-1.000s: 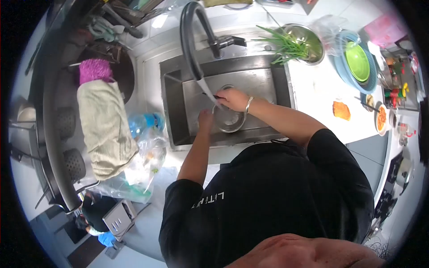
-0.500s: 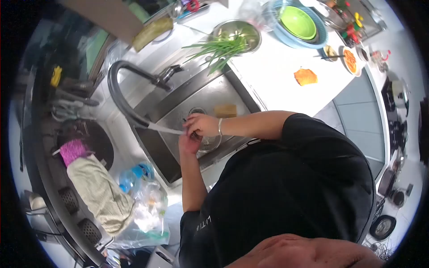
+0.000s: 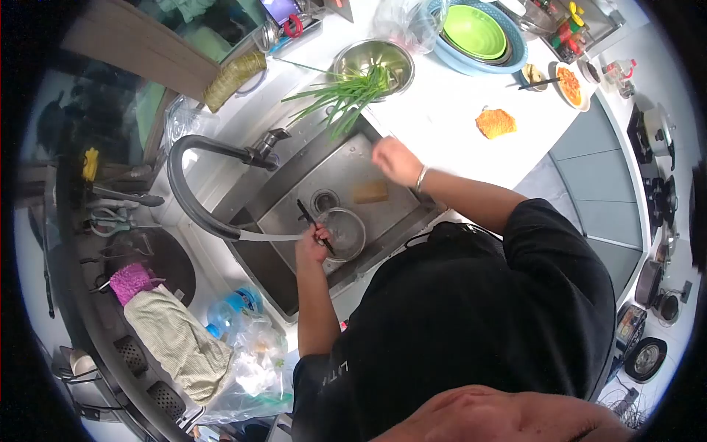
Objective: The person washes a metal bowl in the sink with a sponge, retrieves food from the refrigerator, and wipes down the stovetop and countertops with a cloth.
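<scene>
My left hand (image 3: 314, 243) is closed around a dark, narrow stick-like utensil (image 3: 304, 210) whose exact kind I cannot make out. Water from the curved black faucet (image 3: 199, 210) streams onto this hand. Beside it, a clear round bowl (image 3: 353, 234) sits in the steel sink (image 3: 294, 199). My right hand (image 3: 398, 161), with a bracelet at the wrist, is raised over the sink's right side. Its fingers are curled in and slightly blurred, so any contents are hidden. Below it, a tan rectangular block (image 3: 370, 193) lies on the sink floor near the drain (image 3: 324, 200).
Green onions (image 3: 346, 92) hang from a steel bowl (image 3: 401, 70) behind the sink. An orange piece (image 3: 496, 123), a blue basin (image 3: 482, 68) and a plate of orange shreds (image 3: 571, 85) stand on the right counter. Left are a water bottle (image 3: 230, 313) and a striped cloth (image 3: 173, 335).
My right hand has left my left hand and moved up and to the right. The dark utensil in my left hand now shows clearly. The camera view has shifted slightly.
</scene>
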### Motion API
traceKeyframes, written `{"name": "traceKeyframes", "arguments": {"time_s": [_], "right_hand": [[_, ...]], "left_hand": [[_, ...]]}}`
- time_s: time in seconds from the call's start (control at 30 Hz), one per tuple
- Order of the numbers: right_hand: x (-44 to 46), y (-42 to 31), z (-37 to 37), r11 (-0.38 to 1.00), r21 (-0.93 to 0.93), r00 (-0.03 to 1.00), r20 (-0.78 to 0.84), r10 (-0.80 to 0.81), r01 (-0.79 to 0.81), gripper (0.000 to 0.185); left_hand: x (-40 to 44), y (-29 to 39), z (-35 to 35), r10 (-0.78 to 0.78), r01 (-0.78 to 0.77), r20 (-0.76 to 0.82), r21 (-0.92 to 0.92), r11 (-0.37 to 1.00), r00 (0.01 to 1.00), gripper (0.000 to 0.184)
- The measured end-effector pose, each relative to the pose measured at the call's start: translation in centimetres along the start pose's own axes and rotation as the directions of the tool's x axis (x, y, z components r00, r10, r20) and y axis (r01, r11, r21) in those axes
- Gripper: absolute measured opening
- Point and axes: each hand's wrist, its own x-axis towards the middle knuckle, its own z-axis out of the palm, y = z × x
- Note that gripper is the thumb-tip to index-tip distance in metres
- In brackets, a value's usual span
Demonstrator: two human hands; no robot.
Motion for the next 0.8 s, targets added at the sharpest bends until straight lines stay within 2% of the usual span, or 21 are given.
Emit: {"name": "traceKeyframes", "arguments": {"time_s": [0.07, 0.13, 0.23, 0.33, 0.4, 0.43, 0.53, 0.63, 0.67, 0.7, 0.73, 0.77, 0.8], "right_hand": [[2.3, 2.5, -1.2, 0.993, -0.111, 0.929, -0.361, -0.075, 0.037, 0.024], [3.6, 7.3, -2.2, 0.963, -0.266, 0.89, -0.449, -0.082, -0.045, 0.033], [3.9, 11.0, -4.2, 0.942, -0.252, 0.909, -0.402, 0.105, -0.22, 0.038], [4.4, 14.0, -5.0, 0.888, -0.339, 0.873, -0.472, 0.124, -0.31, 0.046], [5.4, 15.9, -5.3, 0.727, -0.47, 0.831, -0.496, 0.25, -0.5, 0.053], [6.0, 16.6, -5.7, 0.698, -0.432, 0.802, -0.472, 0.365, -0.571, 0.058], [7.1, 16.9, -4.7, 0.607, -0.511, 0.783, -0.511, 0.356, -0.609, 0.061], [6.2, 14.2, -2.7, 0.524, -0.717, 0.886, -0.329, 0.327, -0.459, 0.062], [6.4, 10.9, -2.0, 0.48, -0.789, 0.887, -0.172, 0.428, -0.384, 0.064], [5.5, 10.0, 0.5, 0.489, -0.799, 0.916, -0.181, 0.357, -0.349, 0.067], [4.8, 8.7, 2.3, 0.565, -0.762, 0.945, -0.208, 0.251, -0.318, 0.068], [4.6, 7.0, 3.3, 0.773, -0.562, 0.956, -0.171, 0.24, -0.295, 0.066], [4.1, 5.9, 4.1, 0.863, -0.497, 0.996, -0.042, 0.076, -0.087, 0.066]], "left_hand": [[0.4, 0.2, -0.3, 0.013, -0.012, -0.024, 0.012, 1.0, 1.0, 0.019], [-0.6, 0.2, 0.0, 0.004, -0.004, -0.083, 0.0, 1.0, 0.997, 0.017], [-1.3, 0.7, -1.5, -0.061, 0.054, -0.088, -0.078, 0.995, 0.994, 0.016], [-2.2, 0.8, -2.8, -0.06, 0.051, -0.074, -0.116, 0.992, 0.995, 0.016], [-3.1, 0.8, -3.2, -0.042, 0.034, -0.07, -0.107, 0.994, 0.997, 0.017], [-3.3, 0.8, -3.3, -0.04, 0.033, -0.065, -0.098, 0.995, 0.997, 0.018], [-3.7, 0.9, -3.5, -0.045, 0.04, -0.05, -0.101, 0.994, 0.998, 0.018], [-3.0, 1.0, -4.1, -0.069, 0.064, -0.038, -0.117, 0.991, 0.997, 0.017], [-2.5, 0.9, -4.2, -0.077, 0.073, -0.031, -0.125, 0.989, 0.997, 0.017], [-2.3, 0.7, -3.8, -0.068, 0.064, -0.035, -0.113, 0.992, 0.997, 0.016], [-2.2, 0.6, -3.3, -0.058, 0.053, -0.041, -0.099, 0.994, 0.997, 0.016], [-2.1, 0.5, -3.0, -0.046, 0.042, -0.051, -0.084, 0.996, 0.998, 0.015], [-2.0, 0.6, -2.9, -0.035, 0.033, -0.044, -0.046, 0.998, 0.998, 0.014]]}}
